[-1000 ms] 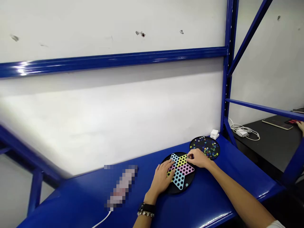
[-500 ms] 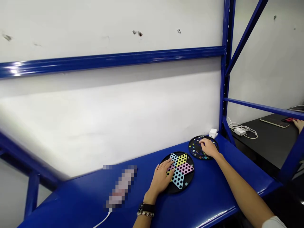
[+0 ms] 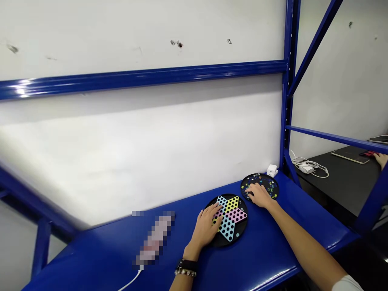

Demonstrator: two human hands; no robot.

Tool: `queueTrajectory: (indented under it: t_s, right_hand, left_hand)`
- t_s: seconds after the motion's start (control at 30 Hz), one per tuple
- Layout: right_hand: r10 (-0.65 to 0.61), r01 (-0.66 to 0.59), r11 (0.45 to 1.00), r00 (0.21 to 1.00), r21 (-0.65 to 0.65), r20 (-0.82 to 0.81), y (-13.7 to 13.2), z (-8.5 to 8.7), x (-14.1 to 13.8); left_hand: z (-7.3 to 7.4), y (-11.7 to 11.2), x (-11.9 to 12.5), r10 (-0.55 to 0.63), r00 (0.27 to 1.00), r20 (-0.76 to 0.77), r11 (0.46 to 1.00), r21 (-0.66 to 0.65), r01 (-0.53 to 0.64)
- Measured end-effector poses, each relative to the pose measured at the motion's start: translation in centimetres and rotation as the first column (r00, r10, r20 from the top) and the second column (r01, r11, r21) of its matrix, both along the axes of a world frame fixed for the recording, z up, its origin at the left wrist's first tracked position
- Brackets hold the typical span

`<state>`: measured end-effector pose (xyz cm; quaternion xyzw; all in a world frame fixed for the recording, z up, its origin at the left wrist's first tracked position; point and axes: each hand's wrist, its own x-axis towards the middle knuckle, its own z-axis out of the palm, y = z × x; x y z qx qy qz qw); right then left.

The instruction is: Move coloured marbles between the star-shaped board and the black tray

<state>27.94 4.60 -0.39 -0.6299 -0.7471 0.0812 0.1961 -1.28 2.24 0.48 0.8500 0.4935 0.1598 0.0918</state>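
Note:
My left hand [image 3: 206, 224] rests with spread fingers on the left side of a Chinese checkers board [image 3: 228, 227], a star of blue, yellow and pink points full of black holes. The board sits in a round black tray [image 3: 222, 243]; a few marbles lie around the star. My right hand [image 3: 259, 195] is over the front left of a second round black tray [image 3: 274, 182] holding several colourful marbles [image 3: 272, 185]. Its fingers are stretched and slightly apart, reaching down among the marbles. Nothing shows in its grip, though the fingertips are small and partly hidden.
A pixelated pinkish object [image 3: 156, 240] with a white cable [image 3: 130, 281] lies on the blue shelf [image 3: 100, 250] at left. White chargers [image 3: 272, 170] stand behind the marble tray. Blue uprights [image 3: 287, 89] border a black table [image 3: 330, 171], where another person's hand [image 3: 380, 159] shows.
My right hand has moved left and toward me across the marble tray, and its fingers have stretched out. My left hand stays in place on the board.

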Motion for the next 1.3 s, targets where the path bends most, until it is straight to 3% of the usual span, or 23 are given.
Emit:
queueTrajectory:
  t_s: [0.2,0.4,0.67,0.87,1.13,1.3]
  right_hand:
    - [-0.009,0.009,1.0,1.0,0.008,-0.023,0.2,-0.1,0.3]
    - [-0.038,0.051,0.997,0.977,0.056,-0.212,0.2,0.6,0.2]
    - [0.074,-0.085,0.993,0.988,-0.079,-0.133,-0.5,1.0,-0.8]
    - [0.079,-0.097,0.99,0.984,-0.107,-0.159,-0.3,0.9,-0.4]
    - [0.019,-0.032,0.992,0.994,-0.122,-0.108,-1.0,2.0,-0.6]
    - [0.081,-0.095,0.99,0.987,-0.102,-0.136,-0.8,1.8,-0.3]
  left_hand:
    - [0.2,0.0,0.1,0.009,1.0,-0.007,0.999,-0.046,-0.009]
    - [0.0,0.1,0.0,0.007,1.0,0.001,1.0,-0.031,-0.007]
    - [0.0,0.1,0.0,0.012,1.0,0.007,0.999,-0.049,-0.011]
    - [-0.1,0.1,0.0,0.005,1.0,0.006,0.999,-0.036,-0.005]
    - [-0.2,0.2,0.0,0.009,1.0,0.014,0.999,-0.033,-0.009]
    - [0.0,0.1,0.0,0.009,1.0,0.014,0.999,-0.042,-0.009]
